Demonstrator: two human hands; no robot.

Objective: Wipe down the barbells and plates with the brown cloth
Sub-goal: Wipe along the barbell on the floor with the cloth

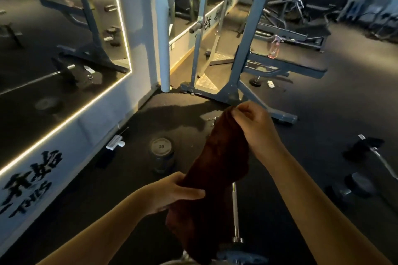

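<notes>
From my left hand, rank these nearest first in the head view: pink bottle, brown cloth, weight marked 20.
1. brown cloth: gripped in the left hand.
2. weight marked 20: on the floor, just ahead.
3. pink bottle: on the bench, far ahead, right.

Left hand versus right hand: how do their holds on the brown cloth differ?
The left hand wraps round the brown cloth at its bunched middle; the right hand pinches its top end. The left hand sits lower and nearer, the right hand higher and farther. Both hold the same cloth.
</notes>
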